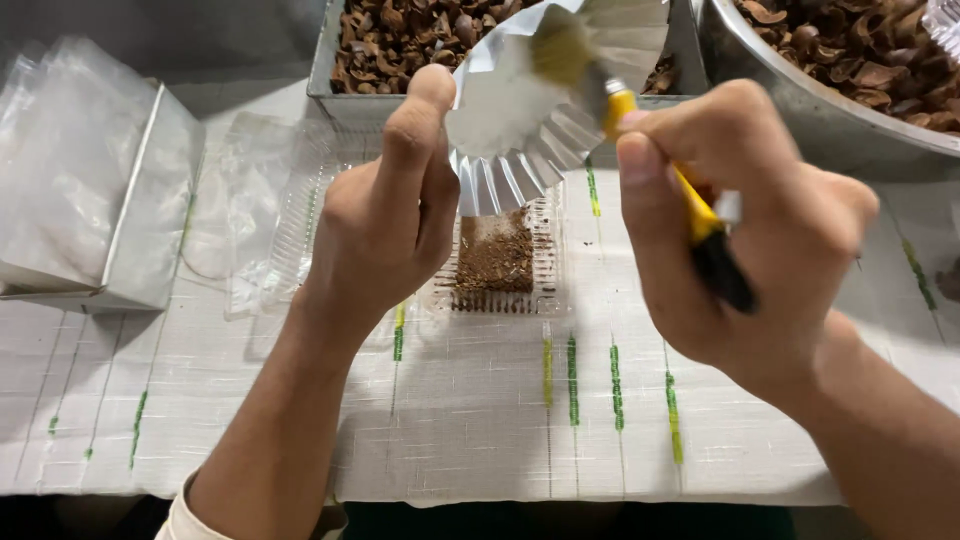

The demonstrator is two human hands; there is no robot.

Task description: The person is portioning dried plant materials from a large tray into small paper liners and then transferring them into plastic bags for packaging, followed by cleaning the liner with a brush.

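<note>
My left hand (385, 215) grips a shiny fluted foil tray (520, 130) by its edge and tilts it over a small clear plastic box (500, 260) that holds brown crumbly powder. My right hand (745, 210) is closed around a brush with a yellow and black handle (700, 225). The brush's blurred bristles (560, 50) touch the inside of the tilted foil tray. Both hands hover above a white woven cloth (480, 400) with green stripes.
A rectangular metal tray (330, 70) of brown shell pieces sits at the back, and a round metal bowl (800, 100) of the same at the back right. Clear plastic lids (260, 210) and a metal box of plastic bags (90, 190) lie at the left.
</note>
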